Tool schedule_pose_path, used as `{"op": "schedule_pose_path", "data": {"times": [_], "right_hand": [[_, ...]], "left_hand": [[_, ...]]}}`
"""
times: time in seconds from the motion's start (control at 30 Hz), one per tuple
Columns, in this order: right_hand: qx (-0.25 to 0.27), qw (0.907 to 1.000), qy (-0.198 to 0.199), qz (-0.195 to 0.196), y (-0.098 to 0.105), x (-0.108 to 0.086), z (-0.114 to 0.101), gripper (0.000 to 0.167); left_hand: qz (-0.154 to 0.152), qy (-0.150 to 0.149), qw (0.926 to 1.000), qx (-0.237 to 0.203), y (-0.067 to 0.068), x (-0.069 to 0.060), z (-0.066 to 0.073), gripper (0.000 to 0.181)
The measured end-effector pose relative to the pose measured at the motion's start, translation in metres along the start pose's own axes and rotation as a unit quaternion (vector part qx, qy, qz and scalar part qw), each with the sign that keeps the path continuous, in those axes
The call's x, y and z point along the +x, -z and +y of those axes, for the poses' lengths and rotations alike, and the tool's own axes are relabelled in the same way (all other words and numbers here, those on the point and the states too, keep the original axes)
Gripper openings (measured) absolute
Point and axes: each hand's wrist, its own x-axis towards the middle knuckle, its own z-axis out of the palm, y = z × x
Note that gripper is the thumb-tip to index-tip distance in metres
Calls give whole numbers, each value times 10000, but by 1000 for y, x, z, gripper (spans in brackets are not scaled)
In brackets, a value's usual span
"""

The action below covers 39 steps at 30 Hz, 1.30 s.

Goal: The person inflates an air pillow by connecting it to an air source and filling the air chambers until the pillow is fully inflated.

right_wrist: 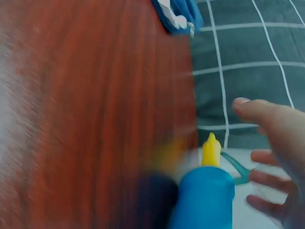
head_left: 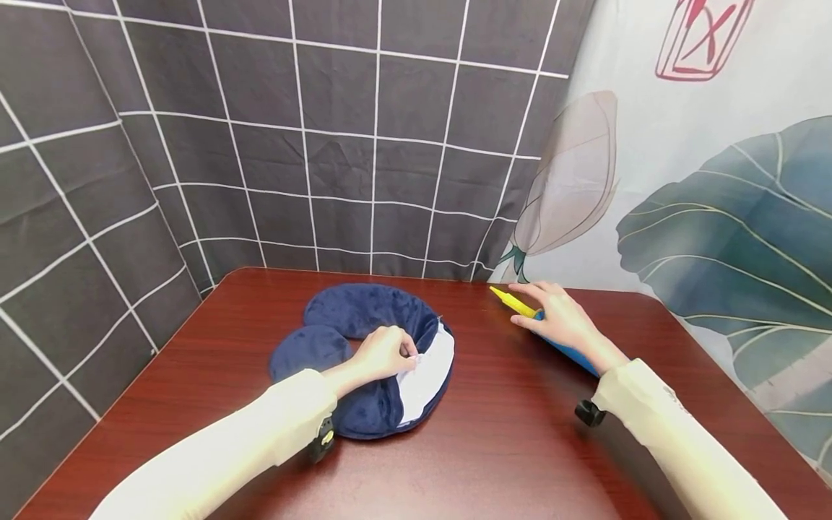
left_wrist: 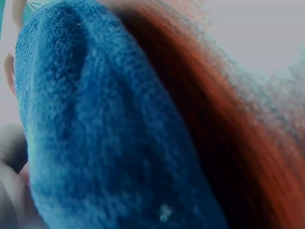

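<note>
A navy plush U-shaped neck pillow (head_left: 370, 307) lies on the table, its cover open along the right side. White inner material (head_left: 432, 375) shows in that opening. My left hand (head_left: 383, 352) reaches across the pillow and pinches the white material at the opening's edge. Blue plush (left_wrist: 105, 124) fills most of the left wrist view and hides the fingertips there. To the right lies a blue hand pump (right_wrist: 205, 202) with a yellow nozzle (head_left: 513, 300). Over it hovers my right hand (head_left: 562, 318), fingers spread and apart from the pump in the right wrist view.
The reddish-brown wooden table (head_left: 494, 448) carries both things. Behind it hangs a dark grey cloth with a white grid (head_left: 338, 166). A white curtain with painted leaves and a flower (head_left: 721, 238) hangs at the right. Each wrist wears a black device (head_left: 589, 413).
</note>
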Motion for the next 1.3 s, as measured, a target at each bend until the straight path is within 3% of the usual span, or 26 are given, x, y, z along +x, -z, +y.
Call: {"op": "schedule_pose_path", "data": {"times": [0.13, 0.37, 0.67, 0.87, 1.3], "right_hand": [[-105, 9987, -354, -363, 7, -2, 12, 63], [-88, 9951, -587, -786, 9, -11, 26, 72], [-122, 9941, -637, -868, 2, -19, 39, 75], [-99, 9930, -728, -924, -3, -21, 42, 65], [167, 9969, -420, -642, 0, -22, 28, 61]], "left_hand": [[-18, 24, 10000, -16, 1, 0, 1, 6], [-47, 18, 10000, -38, 0, 0, 0, 7], [-74, 57, 9999, -57, 0, 1, -1, 5], [-129, 59, 9998, -149, 0, 1, -1, 5], [-91, 66, 9998, -153, 0, 1, 0, 5]]}}
